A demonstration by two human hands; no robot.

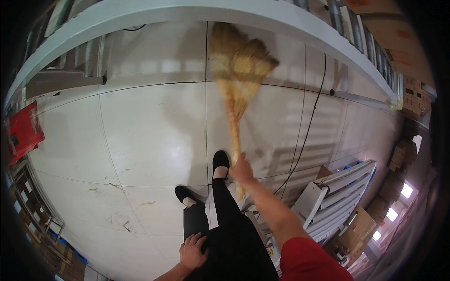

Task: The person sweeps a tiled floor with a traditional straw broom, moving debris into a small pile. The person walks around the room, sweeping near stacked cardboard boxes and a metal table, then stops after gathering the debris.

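A straw broom [241, 86] reaches forward from me, its spread bristles on the pale tiled floor [154, 136] under the roller conveyor's near rail. The bristles are blurred. My right hand [242, 170] is wrapped around the wooden-looking handle near its lower end, with the butt showing below the fist. On my black-clad thigh lies my left hand [193, 251], fingers loosely extended and holding nothing. Thin straw-like scraps [126, 226] are scattered over the tiles to the left of my feet.
A grey roller conveyor [225, 10] arches across the far side. Its metal leg [65, 83] stands at left, near a red plastic stool-like object [26, 132]. A black cable [307, 133] crosses the floor at right, by a white slatted conveyor section [335, 201] and cardboard boxes [358, 228].
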